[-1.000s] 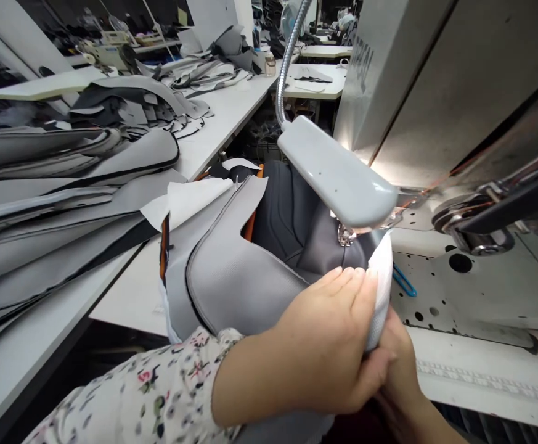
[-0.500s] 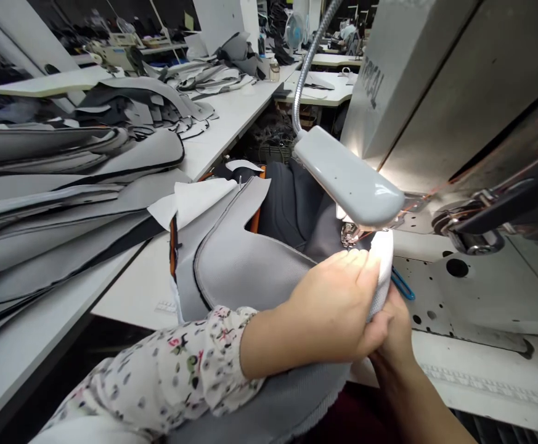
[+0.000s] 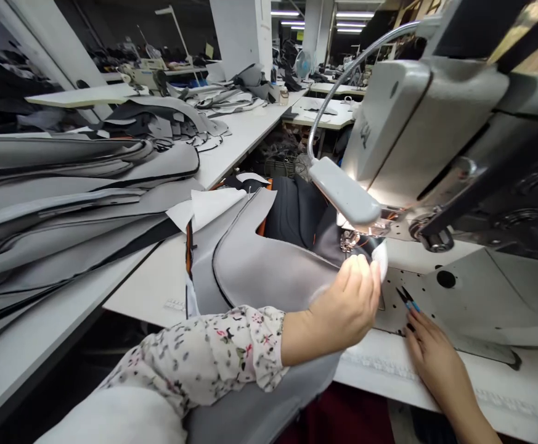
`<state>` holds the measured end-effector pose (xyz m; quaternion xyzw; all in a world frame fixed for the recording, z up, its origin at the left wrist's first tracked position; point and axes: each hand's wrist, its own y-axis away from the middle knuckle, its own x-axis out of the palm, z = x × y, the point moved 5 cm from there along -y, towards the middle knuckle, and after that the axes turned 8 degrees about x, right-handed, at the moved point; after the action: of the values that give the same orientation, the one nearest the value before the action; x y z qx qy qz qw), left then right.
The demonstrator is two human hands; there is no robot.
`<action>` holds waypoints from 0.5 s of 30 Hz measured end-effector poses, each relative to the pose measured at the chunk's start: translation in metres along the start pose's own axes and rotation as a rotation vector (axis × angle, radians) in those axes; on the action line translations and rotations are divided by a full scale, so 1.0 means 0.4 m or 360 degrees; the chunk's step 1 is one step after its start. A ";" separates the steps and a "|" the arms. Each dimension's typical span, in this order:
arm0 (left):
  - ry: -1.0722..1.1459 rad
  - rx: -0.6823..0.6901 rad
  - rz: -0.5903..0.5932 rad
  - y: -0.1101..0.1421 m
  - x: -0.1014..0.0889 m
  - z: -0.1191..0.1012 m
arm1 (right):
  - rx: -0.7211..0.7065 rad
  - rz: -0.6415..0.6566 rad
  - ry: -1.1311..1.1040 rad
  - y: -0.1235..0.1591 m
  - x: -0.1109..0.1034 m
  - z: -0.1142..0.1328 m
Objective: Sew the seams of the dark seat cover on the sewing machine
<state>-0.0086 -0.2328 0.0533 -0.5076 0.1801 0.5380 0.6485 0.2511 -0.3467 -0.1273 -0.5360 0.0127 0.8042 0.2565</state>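
My left hand (image 3: 349, 302) is curled over the edge of a grey fabric panel (image 3: 269, 271) with black piping, pressing its white foam edge just in front of the sewing machine's presser foot (image 3: 350, 240). My right hand (image 3: 428, 348) lies on the machine bed (image 3: 463, 290), its fingertips on a pair of blue-handled thread snips (image 3: 410, 299). The panel drapes from the needle down over my lap. Dark fabric and an orange edge show behind it.
A grey gooseneck lamp (image 3: 345, 191) hangs over the needle area. The sewing machine head (image 3: 426, 129) fills the right. Stacks of grey cut panels (image 3: 65, 203) cover the long table on the left. More tables and machines stand behind.
My right hand let go of the fabric edge and moved right onto the machine bed, to the snips. My left hand stayed on the panel. The camera tilted up and pulled back.
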 end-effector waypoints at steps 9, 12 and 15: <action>0.0359 0.0071 -0.0159 0.018 0.107 0.045 | -0.0199 -0.0337 -0.0241 0.087 -0.183 0.196; 0.0552 0.0098 -0.0163 0.017 0.128 0.051 | -0.1147 0.0054 -0.0756 0.149 -0.199 0.561; 0.0816 -0.0034 -0.0039 0.013 0.122 0.073 | -0.1953 0.0547 -0.0608 0.249 -0.120 0.822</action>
<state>-0.0050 -0.1831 0.0250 -0.6365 0.3267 0.3855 0.5826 -0.0586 -0.3553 0.0290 -0.4232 -0.4078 0.7758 -0.2294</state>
